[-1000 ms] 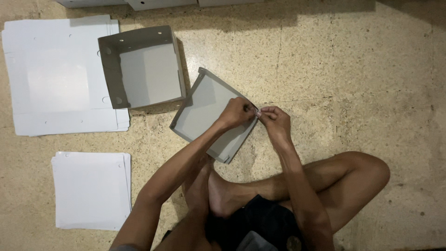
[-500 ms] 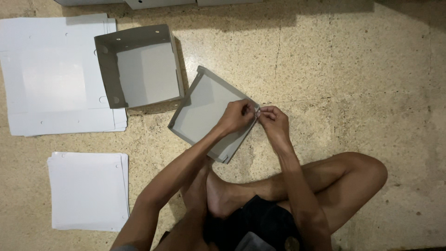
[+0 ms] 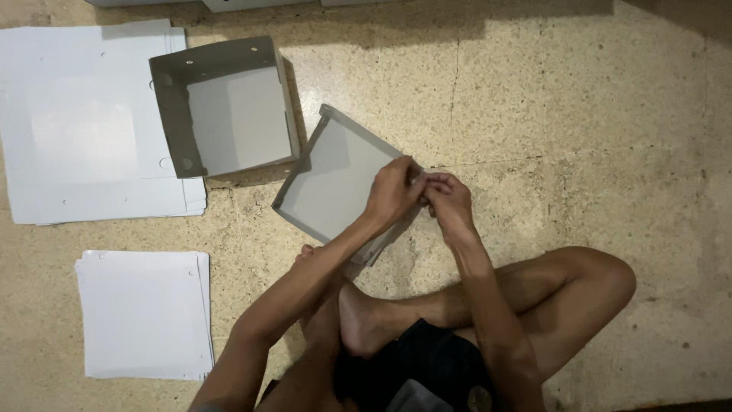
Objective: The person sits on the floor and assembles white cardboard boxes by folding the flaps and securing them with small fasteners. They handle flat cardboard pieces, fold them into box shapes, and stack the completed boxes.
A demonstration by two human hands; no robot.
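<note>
I sit cross-legged on a speckled floor. A shallow grey cardboard tray (image 3: 328, 179) lies tilted in front of me. My left hand (image 3: 391, 192) grips the tray's right corner from above. My right hand (image 3: 448, 200) pinches the same corner from the right, fingertips meeting those of my left hand. The corner itself is hidden under my fingers. A deeper folded grey box (image 3: 225, 107) with small holes in its walls stands just left of the tray, almost touching it.
A stack of large flat white cardboard sheets (image 3: 72, 130) lies at the far left, partly under the folded box. A smaller white stack (image 3: 145, 313) lies near my left knee. More cardboard edges (image 3: 244, 4) show at the top.
Both hands stay pressed on the tray's right corner. The view has shifted slightly; nothing else has moved.
</note>
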